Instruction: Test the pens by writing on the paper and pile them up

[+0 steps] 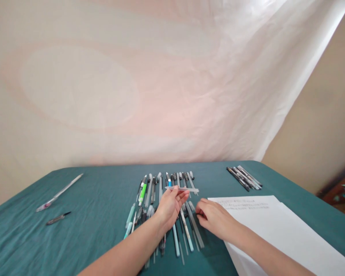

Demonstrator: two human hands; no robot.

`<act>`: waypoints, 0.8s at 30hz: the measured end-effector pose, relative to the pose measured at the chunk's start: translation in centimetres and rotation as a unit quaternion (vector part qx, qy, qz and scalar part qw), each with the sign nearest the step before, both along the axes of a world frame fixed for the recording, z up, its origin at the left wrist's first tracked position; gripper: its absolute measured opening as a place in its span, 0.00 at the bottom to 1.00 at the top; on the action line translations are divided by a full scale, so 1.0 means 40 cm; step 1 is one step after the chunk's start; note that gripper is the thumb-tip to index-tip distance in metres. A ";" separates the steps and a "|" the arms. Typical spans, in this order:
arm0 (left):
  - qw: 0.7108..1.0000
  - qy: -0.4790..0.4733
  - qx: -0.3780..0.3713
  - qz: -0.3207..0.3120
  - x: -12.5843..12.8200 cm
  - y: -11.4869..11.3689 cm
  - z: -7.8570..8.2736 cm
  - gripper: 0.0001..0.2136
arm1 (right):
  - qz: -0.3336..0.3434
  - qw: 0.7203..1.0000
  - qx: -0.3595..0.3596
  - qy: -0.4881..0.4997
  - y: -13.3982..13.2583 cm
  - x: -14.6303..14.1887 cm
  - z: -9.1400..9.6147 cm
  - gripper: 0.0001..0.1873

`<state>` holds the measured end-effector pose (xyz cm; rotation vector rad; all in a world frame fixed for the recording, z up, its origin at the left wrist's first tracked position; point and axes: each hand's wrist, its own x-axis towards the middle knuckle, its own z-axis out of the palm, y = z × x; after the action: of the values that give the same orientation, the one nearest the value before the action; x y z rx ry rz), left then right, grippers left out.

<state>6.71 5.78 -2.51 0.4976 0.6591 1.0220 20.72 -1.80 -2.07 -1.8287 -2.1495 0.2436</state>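
Observation:
My left hand [169, 207] is over the middle of a spread of several pens [149, 191] on the teal tablecloth [97, 207]. Its fingertips pinch a clear pen [182, 189], held crosswise just above the others. My right hand [214, 218] rests low beside the pens at the left edge of a white sheet of paper [276, 226], fingers curled down toward a grey pen [195, 224]; whether it grips one is hidden.
A second small group of dark and silver pens [244, 177] lies at the far right. Two lone pens lie at the left: a long clear one [59, 193] and a short dark one [58, 218]. A pale cloth backdrop [132, 84] hangs behind the table.

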 end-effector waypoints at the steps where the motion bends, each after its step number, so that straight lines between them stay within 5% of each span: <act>1: 1.000 0.001 0.000 0.001 -0.001 0.001 -0.001 0.05 | -0.004 1.000 0.002 0.011 0.003 0.006 0.004 0.05; 9: 1.000 0.005 0.002 0.003 -0.001 0.002 -0.002 0.05 | -0.037 0.982 0.090 0.164 0.030 0.061 0.048 0.07; 24: 1.000 0.011 0.001 -0.010 0.002 -0.008 0.006 0.06 | -0.001 0.968 0.143 0.207 0.030 0.055 0.042 0.07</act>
<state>6.77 5.46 -2.25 0.5177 0.6716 1.0006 22.90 -0.59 -0.38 -1.4675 -1.7889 0.2708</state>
